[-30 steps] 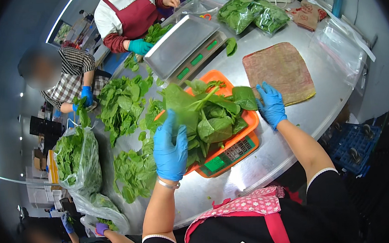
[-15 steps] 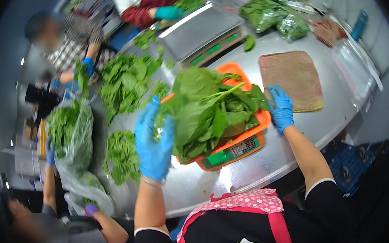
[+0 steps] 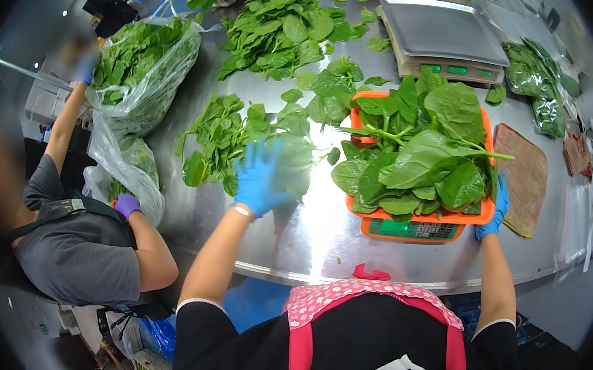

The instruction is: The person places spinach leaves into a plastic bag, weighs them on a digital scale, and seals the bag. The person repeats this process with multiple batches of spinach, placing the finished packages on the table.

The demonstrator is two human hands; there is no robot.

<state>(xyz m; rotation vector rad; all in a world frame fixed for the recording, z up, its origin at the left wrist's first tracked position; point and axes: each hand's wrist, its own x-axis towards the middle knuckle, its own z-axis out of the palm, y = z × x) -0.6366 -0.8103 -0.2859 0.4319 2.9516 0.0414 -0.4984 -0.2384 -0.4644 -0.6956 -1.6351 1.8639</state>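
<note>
My left hand point(image 3: 262, 179), in a blue glove, hovers over the table with its fingers spread. Blurred green leaves point(image 3: 297, 165) are right beside its fingertips, and a loose pile of leafy greens point(image 3: 220, 137) lies just beyond. An orange basket point(image 3: 481, 212), heaped with large green leaves point(image 3: 420, 149), rests on a small digital scale point(image 3: 413, 230) in front of me to the right. Against the basket's right side is my blue-gloved right hand point(image 3: 496, 208), its fingers extended and partly hidden by the rim.
A larger scale point(image 3: 438, 28) stands behind the basket. Bagged greens point(image 3: 538, 86) and a brown cloth point(image 3: 521, 176) lie to the right. More greens point(image 3: 279, 31) cover the far table. At left, a person point(image 3: 82, 239) handles a big plastic bag point(image 3: 160, 77) of greens.
My view has swung leftward. My left hand has moved away from the basket, toward the pile on its left. My right hand is still beside the basket's right side.
</note>
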